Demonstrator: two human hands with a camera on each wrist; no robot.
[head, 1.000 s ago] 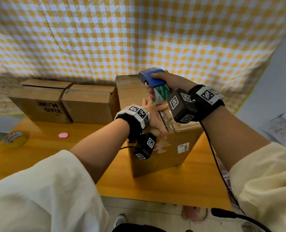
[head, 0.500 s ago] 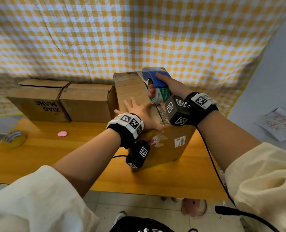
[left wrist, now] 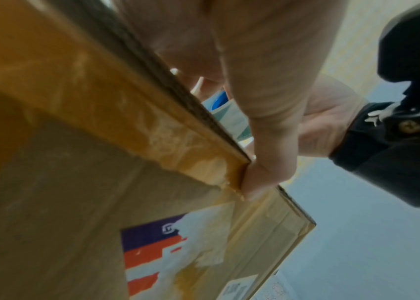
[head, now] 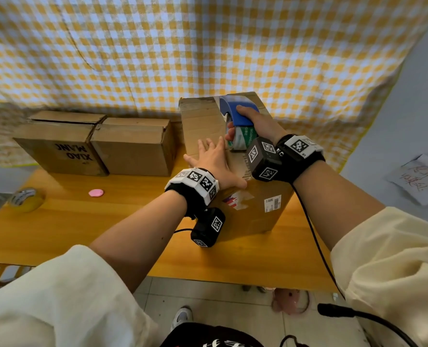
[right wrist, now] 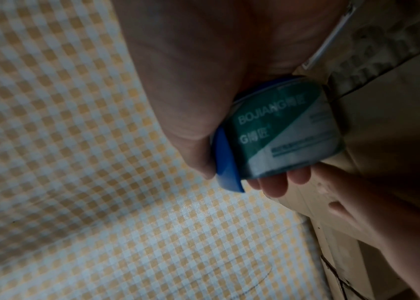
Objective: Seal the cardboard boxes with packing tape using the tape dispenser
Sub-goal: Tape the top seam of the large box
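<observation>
A tall cardboard box (head: pixel 258 211) stands on the wooden table (head: pixel 82 226), its top flaps closed. My left hand (head: pixel 214 159) lies flat on the box top with fingers spread, and its thumb (left wrist: pixel 262 178) hooks over the front edge of the box (left wrist: pixel 75 203). My right hand (head: pixel 254 121) grips a blue tape dispenser (head: pixel 238 113) with a green-labelled tape roll (right wrist: pixel 288 130), held against the box top near the far edge. Clear tape runs from the dispenser toward the back edge. In the right wrist view my right hand (right wrist: pixel 203 101) wraps the dispenser (right wrist: pixel 226 162).
Two lower cardboard boxes (head: pixel 92 144) sit side by side at the back left. A yellow tape roll (head: pixel 26 199) and a small pink disc (head: pixel 95 192) lie on the table's left part. A yellow checked cloth (head: pixel 208 46) hangs behind. Papers (head: pixel 418 179) lie at right.
The left hand slid forward and flattened with fingers spread on the box top. The right hand moved the dispenser a little farther along the top toward the back edge.
</observation>
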